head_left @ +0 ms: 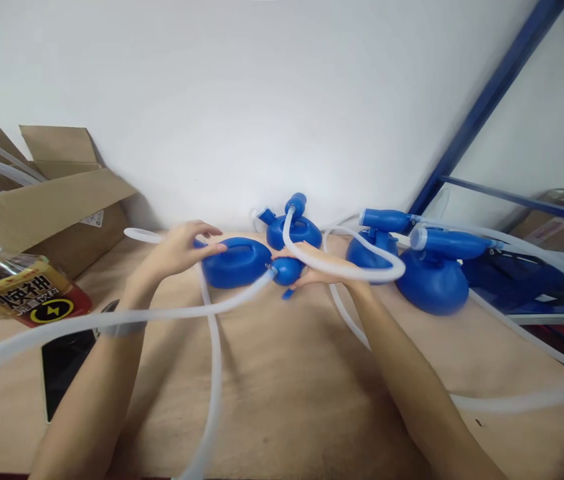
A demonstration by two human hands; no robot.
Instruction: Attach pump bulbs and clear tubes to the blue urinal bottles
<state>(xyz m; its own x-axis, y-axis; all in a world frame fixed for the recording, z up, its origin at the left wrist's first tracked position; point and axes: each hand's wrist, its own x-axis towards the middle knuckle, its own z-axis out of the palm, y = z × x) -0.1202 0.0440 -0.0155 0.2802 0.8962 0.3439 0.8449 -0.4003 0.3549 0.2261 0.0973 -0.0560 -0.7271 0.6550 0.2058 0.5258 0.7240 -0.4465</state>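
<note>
White hose (162,316) sweeps in closest, running to the blue bulb (288,271), and it's gripped by the right hand (326,267)! Bottle (32,283) reads 焕神 (lightning bolt (52,311) below). Left hand (182,250), loosely parted, has its thumb at the blue body (237,267), lying on the table (272,393) between both hands, long axis roughly left-right; bulb's hose end faces us, leftward.

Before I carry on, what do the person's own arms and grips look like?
No sleeves cover the left arm or right arm; left grip and right grip are ungloved. The left wrist wears a greyish band with what looks like a dark watch face, partly hidden.
</note>
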